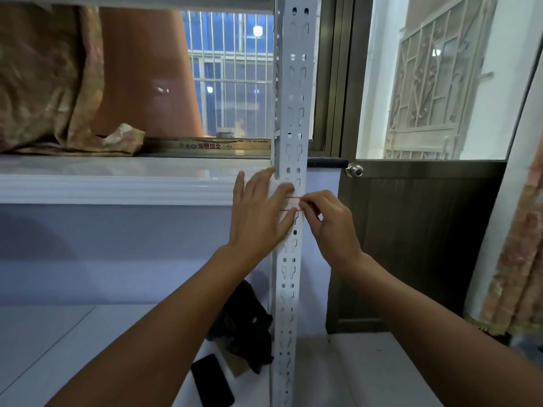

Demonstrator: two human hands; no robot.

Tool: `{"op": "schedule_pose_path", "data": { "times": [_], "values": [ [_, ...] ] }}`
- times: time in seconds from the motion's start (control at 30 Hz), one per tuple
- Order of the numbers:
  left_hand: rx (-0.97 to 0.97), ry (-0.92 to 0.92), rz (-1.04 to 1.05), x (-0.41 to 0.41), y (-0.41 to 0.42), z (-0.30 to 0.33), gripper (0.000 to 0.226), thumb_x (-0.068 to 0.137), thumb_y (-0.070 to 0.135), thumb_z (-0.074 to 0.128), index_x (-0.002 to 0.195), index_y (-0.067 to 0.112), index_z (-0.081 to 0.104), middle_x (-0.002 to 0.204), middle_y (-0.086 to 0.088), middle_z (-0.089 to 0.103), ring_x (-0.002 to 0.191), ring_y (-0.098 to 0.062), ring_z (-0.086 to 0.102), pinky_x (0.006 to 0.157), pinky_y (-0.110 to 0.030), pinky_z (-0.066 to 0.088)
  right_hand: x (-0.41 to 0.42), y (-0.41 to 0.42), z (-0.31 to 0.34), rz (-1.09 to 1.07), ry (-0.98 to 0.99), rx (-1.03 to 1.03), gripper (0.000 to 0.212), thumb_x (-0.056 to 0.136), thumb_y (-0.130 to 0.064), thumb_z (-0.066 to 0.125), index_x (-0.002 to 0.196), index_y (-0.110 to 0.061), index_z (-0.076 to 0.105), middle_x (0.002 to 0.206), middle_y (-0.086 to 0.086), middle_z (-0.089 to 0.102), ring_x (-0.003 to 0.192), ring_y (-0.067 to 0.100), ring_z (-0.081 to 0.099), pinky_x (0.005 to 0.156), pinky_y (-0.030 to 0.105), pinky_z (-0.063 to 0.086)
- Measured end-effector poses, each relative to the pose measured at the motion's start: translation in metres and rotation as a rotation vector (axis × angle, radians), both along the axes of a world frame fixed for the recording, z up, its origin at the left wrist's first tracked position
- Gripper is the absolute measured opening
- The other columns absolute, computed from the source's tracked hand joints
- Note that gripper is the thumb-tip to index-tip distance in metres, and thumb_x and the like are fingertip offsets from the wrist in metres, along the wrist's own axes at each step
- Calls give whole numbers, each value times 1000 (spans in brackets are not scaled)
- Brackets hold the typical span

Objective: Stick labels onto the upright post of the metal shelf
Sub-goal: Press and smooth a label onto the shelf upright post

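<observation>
A white perforated upright post [293, 92] of the metal shelf runs from top to bottom in the middle of the view. A small white label with red edges [293, 204] lies across the post at about mid height. My left hand [261, 212] rests flat on the post with fingers spread, its thumb on the label's left part. My right hand [329, 221] pinches the label's right end between thumb and fingertips at the post's right edge.
A white shelf board [117, 183] carries a patterned cloth bundle [50, 83] and a brown tub [147, 77]. On the lower surface lie a black phone [212, 380] and a dark bag [246, 321]. A door with a knob [354, 170] stands right of the post.
</observation>
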State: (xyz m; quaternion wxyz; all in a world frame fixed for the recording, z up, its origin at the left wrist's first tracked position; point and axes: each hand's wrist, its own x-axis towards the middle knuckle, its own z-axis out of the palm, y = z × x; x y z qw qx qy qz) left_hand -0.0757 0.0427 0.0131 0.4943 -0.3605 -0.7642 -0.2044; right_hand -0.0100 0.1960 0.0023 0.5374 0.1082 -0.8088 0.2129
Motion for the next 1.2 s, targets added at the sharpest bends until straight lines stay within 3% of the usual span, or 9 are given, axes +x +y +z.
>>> {"op": "schedule_pose_path", "data": {
  "times": [0.13, 0.27, 0.37, 0.47, 0.57, 0.67, 0.9, 1.0, 1.2],
  "values": [
    [211, -152, -45, 2, 14, 10, 47, 84, 52, 67, 120, 23, 56, 116, 8, 64, 118, -16, 55, 116, -34, 22, -1, 2, 2, 34, -33, -2, 9, 98, -11, 62, 101, -5, 68, 96, 4, 65, 82, 10, 60, 74, 22, 53],
    [275, -216, -89, -1, 13, 9, 56, 80, 50, 74, 124, 24, 51, 119, 8, 61, 122, -18, 45, 109, -28, 22, -4, -1, -2, 12, -60, -39, 8, 99, -15, 60, 101, -7, 62, 95, 3, 60, 77, 9, 55, 69, 19, 48],
    [278, -232, -124, -5, 11, 9, 57, 81, 52, 74, 125, 24, 50, 119, 8, 60, 122, -18, 42, 103, -24, 22, -6, -3, -9, 29, -18, -99, 18, 101, -19, 58, 116, -9, 58, 97, 2, 61, 79, 5, 56, 72, 12, 48],
    [259, -190, -112, -9, 10, 6, 55, 83, 54, 69, 124, 23, 50, 118, 7, 59, 119, -19, 43, 102, -23, 20, -6, 0, -11, 24, 31, -68, 29, 99, -15, 61, 127, -8, 59, 103, 6, 65, 89, 11, 63, 81, 21, 55],
    [255, -178, -96, -10, 13, 3, 56, 84, 59, 60, 124, 21, 51, 119, 6, 59, 119, -20, 45, 105, -21, 17, -6, 4, -8, 5, 90, 41, 16, 97, -8, 64, 112, -3, 68, 100, 10, 66, 88, 17, 65, 79, 32, 58],
    [264, -155, -90, -11, 16, 0, 58, 85, 60, 51, 125, 18, 53, 120, 4, 59, 121, -21, 49, 112, -13, 3, -4, 6, -5, -17, 77, 92, 7, 96, -8, 65, 98, -3, 69, 94, 8, 65, 83, 18, 63, 73, 36, 57],
    [275, -88, -102, -12, 19, -4, 56, 89, 56, 53, 126, 13, 55, 120, 0, 61, 122, -20, 53, 123, -27, 5, -6, -1, 10, -261, 27, 273, 10, 97, -15, 63, 94, -6, 68, 89, 8, 66, 77, 21, 62, 68, 36, 55],
    [268, -82, -97, -12, 19, -4, 56, 89, 56, 55, 126, 13, 55, 120, 0, 62, 122, -21, 53, 124, -28, 4, -10, 2, 10, -365, 16, 410, 10, 87, -6, 73, 92, -6, 64, 87, 9, 64, 73, 22, 61, 65, 36, 56],
    [304, -92, -100, -9, 19, -1, 52, 89, 51, 63, 125, 15, 56, 120, 2, 63, 123, -19, 54, 125, -33, 9, -21, 8, 9, -335, 71, 458, 7, 92, -6, 66, 90, -2, 61, 83, 12, 59, 72, 24, 55, 64, 38, 52]
  ]
}}
